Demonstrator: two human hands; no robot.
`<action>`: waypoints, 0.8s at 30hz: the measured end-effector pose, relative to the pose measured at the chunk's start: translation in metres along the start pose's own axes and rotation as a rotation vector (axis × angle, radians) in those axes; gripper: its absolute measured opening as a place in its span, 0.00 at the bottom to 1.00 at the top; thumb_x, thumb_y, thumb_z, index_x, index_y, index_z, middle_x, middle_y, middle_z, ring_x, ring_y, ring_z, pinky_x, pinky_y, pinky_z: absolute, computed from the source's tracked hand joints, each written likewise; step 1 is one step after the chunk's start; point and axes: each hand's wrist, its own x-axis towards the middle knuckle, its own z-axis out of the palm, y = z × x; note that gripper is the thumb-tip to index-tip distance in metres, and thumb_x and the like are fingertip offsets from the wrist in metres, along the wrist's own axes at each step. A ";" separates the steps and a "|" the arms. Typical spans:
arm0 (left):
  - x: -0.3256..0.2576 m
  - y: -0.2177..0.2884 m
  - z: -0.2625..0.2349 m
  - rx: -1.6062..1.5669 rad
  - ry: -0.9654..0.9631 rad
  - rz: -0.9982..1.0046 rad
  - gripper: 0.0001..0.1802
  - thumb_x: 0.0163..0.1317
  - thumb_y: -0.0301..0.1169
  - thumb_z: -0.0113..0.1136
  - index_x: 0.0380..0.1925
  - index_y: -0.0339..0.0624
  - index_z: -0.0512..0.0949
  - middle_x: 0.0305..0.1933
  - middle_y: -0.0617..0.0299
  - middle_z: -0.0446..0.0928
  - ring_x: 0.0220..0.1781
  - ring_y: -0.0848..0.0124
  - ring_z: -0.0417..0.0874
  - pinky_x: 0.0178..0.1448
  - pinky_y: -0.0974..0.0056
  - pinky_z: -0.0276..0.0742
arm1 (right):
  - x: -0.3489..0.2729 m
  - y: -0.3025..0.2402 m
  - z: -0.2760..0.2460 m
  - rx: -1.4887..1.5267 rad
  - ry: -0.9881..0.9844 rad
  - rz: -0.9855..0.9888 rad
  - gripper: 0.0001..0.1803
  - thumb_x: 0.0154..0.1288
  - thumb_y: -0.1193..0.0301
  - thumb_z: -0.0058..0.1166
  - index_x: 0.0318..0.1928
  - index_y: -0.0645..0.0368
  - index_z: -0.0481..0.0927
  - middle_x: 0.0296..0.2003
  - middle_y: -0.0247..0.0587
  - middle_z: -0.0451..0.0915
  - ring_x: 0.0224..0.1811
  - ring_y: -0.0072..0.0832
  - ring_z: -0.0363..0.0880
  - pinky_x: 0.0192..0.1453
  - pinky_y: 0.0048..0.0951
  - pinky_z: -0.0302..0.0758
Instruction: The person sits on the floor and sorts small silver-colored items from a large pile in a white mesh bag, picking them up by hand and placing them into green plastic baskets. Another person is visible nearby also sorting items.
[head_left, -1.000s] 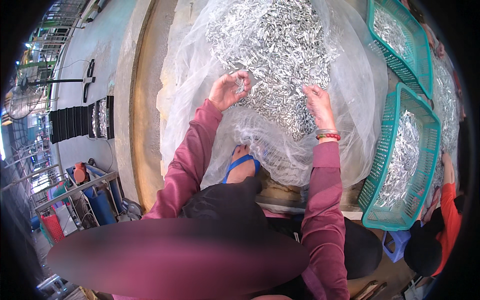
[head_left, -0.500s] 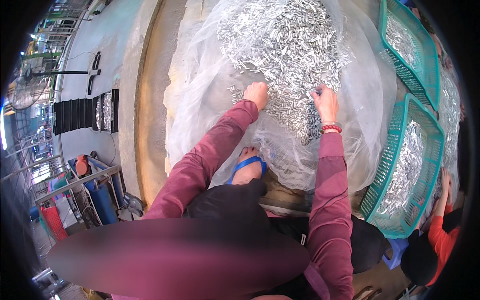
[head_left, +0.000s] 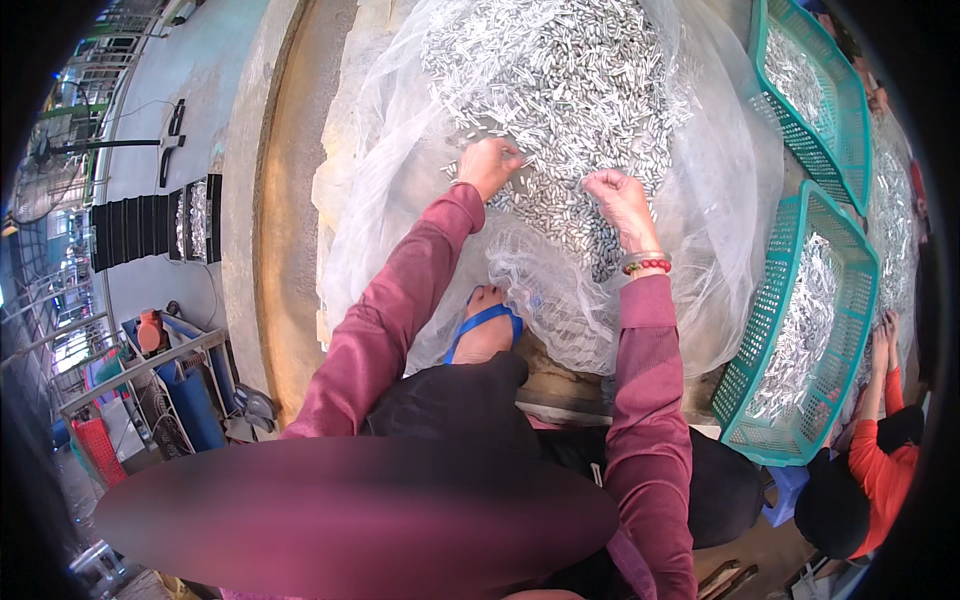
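Note:
A big heap of small silvery fish [head_left: 570,90] lies on a sheet of white netting [head_left: 400,160] spread in front of me. My left hand [head_left: 488,165] rests on the near left edge of the heap, fingers curled into the fish. My right hand [head_left: 620,200], with a red bead bracelet at the wrist, is closed over fish at the near right of the heap. Both sleeves are maroon. My foot in a blue sandal [head_left: 485,325] sits under the bunched net between my arms.
Two teal plastic baskets [head_left: 740,370] [head_left: 850,110] with more silvery fish stand on the right. A person in an orange top [head_left: 875,450] crouches at the lower right. A concrete kerb [head_left: 280,200] runs along the left, with racks and a fan beyond.
Both hands have reached farther up into the heap; the left moved from the net's loose edge onto the fish, and the right closed.

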 end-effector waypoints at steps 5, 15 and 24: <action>0.004 0.021 0.005 0.201 -0.149 0.162 0.11 0.53 0.40 0.66 0.31 0.46 0.82 0.28 0.53 0.80 0.33 0.59 0.83 0.41 0.57 0.77 | -0.014 -0.018 -0.006 0.212 -0.030 -0.011 0.08 0.59 0.66 0.63 0.36 0.56 0.82 0.20 0.22 0.74 0.13 0.09 0.56 0.16 0.17 0.50; -0.018 0.048 -0.069 -1.556 -0.696 -0.175 0.08 0.62 0.32 0.57 0.36 0.42 0.72 0.33 0.67 0.67 0.34 0.76 0.69 0.31 0.76 0.65 | 0.004 0.017 0.001 -0.770 0.309 -0.190 0.17 0.58 0.60 0.60 0.42 0.57 0.79 0.33 0.50 0.83 0.38 0.46 0.81 0.42 0.42 0.75; -0.006 0.020 -0.043 -0.564 -0.568 -0.115 0.13 0.55 0.40 0.65 0.31 0.42 0.78 0.23 0.63 0.72 0.26 0.69 0.75 0.30 0.65 0.72 | 0.005 0.022 0.020 -0.756 0.152 -0.140 0.06 0.53 0.68 0.56 0.31 0.55 0.80 0.30 0.50 0.82 0.36 0.48 0.81 0.40 0.43 0.75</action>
